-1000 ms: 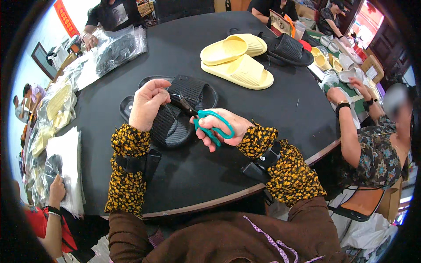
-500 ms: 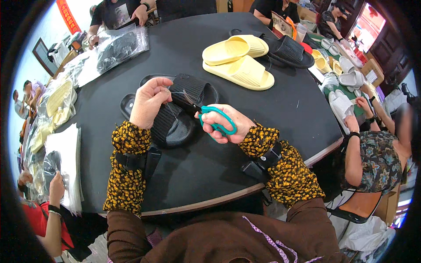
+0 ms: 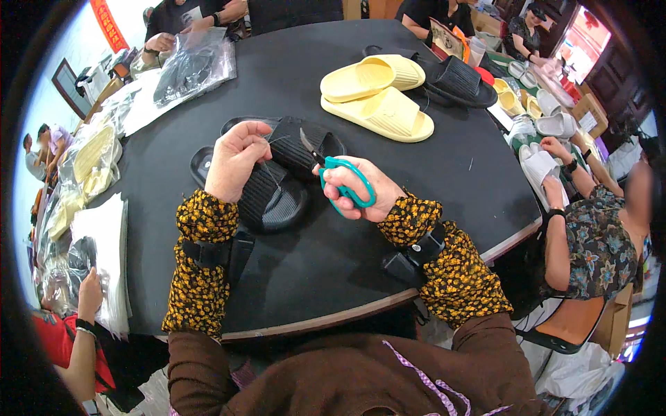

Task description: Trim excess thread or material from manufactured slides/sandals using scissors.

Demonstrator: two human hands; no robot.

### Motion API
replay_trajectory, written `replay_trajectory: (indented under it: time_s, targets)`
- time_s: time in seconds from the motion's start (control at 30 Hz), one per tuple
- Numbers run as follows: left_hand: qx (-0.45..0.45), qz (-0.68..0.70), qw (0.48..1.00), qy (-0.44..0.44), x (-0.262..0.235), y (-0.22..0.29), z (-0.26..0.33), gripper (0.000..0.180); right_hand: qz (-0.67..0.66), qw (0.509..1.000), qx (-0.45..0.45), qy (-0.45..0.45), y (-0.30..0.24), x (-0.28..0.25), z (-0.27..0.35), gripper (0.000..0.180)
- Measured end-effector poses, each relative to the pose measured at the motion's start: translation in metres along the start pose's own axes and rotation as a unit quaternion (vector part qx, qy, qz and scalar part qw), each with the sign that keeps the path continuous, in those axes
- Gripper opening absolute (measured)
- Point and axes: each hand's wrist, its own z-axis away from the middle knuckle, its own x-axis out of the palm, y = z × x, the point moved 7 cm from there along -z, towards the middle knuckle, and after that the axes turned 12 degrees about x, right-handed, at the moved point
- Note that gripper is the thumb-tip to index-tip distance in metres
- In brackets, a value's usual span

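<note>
My left hand (image 3: 238, 161) is closed in a pinch on a thin dark cord (image 3: 269, 170), which hangs down over a ribbed black slipper (image 3: 276, 202); a short end sticks out to the right of the fingertips. In my right hand (image 3: 371, 187) is a pair of scissors with teal handles (image 3: 357, 175), my fingers wrapped through the loops. Its blades (image 3: 310, 147) point up and left, apart from the cord, over a second black slipper (image 3: 306, 135). Both slippers lie side by side on the black table (image 3: 395, 229), just beyond my hands.
A pair of pale yellow slippers (image 3: 378, 114) and a black pair (image 3: 458, 82) lie farther back. Bagged slippers (image 3: 194, 73) and a stack of white bags (image 3: 103, 256) line the left side. Co-workers sit around, one at the right handling a white slipper (image 3: 541, 170).
The scissors have moved slightly right, away from the cord, and their blades have swung upward. My left hand has barely moved. The cord's short end now stands free.
</note>
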Motion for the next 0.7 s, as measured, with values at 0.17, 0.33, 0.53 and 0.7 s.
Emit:
replay_trajectory:
  time_s: [0.17,0.33,0.53,0.7]
  targets:
    - [0.028,-0.085,0.993,-0.081,0.033,0.018,0.014,0.021,-0.033,0.999,-0.034,0.024,-0.003,-0.011,0.0,0.02]
    - [0.029,-0.146,0.974,-0.172,0.075,0.032,0.059,0.017,-0.017,0.999,-0.03,0.012,-0.002,-0.003,0.002,0.024]
    - [0.01,-0.151,0.963,-0.223,0.085,0.062,0.111,0.015,-0.008,0.998,-0.04,0.038,-0.006,-0.002,0.006,0.028]
    - [-0.059,-0.094,0.974,-0.198,0.073,0.066,0.145,0.013,0.005,0.998,-0.037,0.041,-0.006,-0.003,0.002,0.031]
